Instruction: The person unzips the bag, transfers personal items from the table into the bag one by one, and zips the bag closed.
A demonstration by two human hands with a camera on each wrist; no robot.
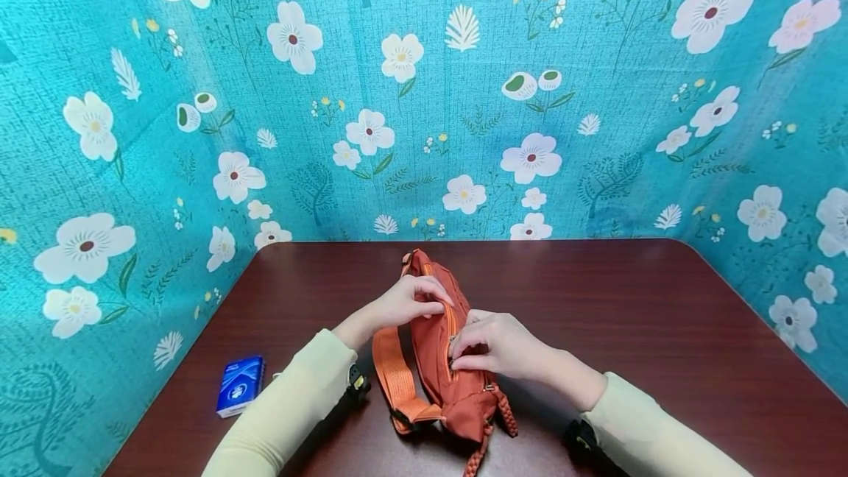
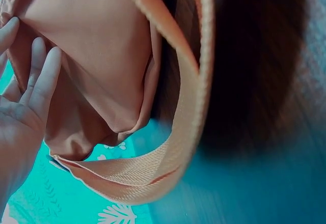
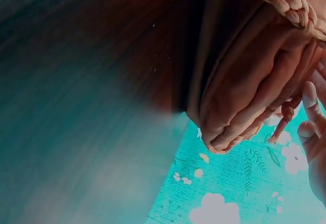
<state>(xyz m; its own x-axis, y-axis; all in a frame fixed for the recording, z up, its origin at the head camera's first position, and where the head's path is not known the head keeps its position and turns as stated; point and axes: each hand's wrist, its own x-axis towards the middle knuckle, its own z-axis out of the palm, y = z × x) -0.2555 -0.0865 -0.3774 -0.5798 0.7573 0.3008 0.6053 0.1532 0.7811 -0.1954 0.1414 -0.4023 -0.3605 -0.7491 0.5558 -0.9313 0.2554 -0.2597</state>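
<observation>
We see a rust-orange sling bag (image 1: pixel 430 344) at the middle of the tabletop (image 1: pixel 609 300), its length running away from us. The left hand's (image 1: pixel 414 297) grip pinches the fabric beside the orange zip (image 1: pixel 453 321), towards the far end, while its other fingers reach along the panel. The right hand's (image 1: pixel 500 341) grip is curled and pinching at the zip's near end; we cannot tell whether a puller sits between the fingertips. The webbing strap (image 1: pixel 395 374) loops out on the left, and braided cords (image 1: pixel 506 412) hang at the near end. Beyond the left forearm, we find a blue tissue packet (image 1: pixel 241 386).
</observation>
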